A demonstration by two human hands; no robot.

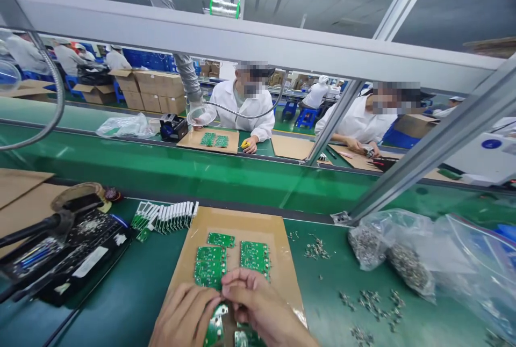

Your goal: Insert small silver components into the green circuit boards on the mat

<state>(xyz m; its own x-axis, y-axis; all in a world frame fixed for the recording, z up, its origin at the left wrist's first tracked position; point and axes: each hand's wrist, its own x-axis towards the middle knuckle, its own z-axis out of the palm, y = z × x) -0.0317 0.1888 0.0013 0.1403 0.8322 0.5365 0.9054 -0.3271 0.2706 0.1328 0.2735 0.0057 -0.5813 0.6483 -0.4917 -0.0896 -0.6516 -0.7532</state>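
- circuit board [215,326]: green, near centre, held low over the near end of the cardboard sheet [278,239], partly hidden under both hands.
- left hand [183,317]: curled, fingertips pinching the board's far edge.
- right hand [264,309]: pinching the same edge, fingertips touching the left's. can't tell if a small part sits between them.
- spare boards [210,265] lie flat on the sheet just beyond the hands.
- soldering station [80,255] at left, bags of metal parts [387,255] at right, loose parts [371,304] on the green mat [133,293].
- judgement: grip by the edges only, keep the board level and steady, and stay over the sheet so anything dropped lands there.
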